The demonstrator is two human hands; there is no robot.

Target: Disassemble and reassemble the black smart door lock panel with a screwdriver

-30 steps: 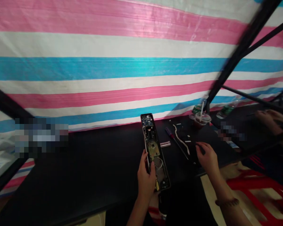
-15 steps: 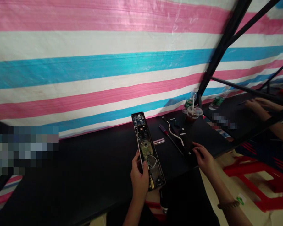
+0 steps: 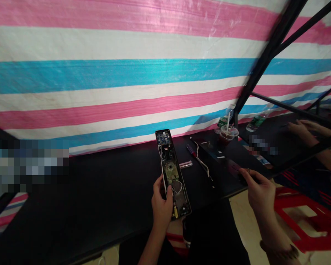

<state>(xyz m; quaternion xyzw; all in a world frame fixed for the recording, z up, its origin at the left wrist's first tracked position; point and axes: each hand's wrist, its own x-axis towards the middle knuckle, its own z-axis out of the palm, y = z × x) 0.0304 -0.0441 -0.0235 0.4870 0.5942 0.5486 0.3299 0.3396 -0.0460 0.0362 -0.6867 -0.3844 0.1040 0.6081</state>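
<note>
At the table, left grip clasping casing, right grip pinching dark item (blurred).

No lettering can be read (bottle labels included).

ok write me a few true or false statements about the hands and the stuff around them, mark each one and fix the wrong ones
1. The left hand holds the long, open device. True.
2. The screwdriver lies to the left of the device. False: the screwdriver is to its right, on the black table.
3. A straw sticks up from the clear cup. True.
4. The right hand is gripping the device too. False: the right hand is well apart from it, off to the right.
5. The stool is green. False: the stool is red.
</note>
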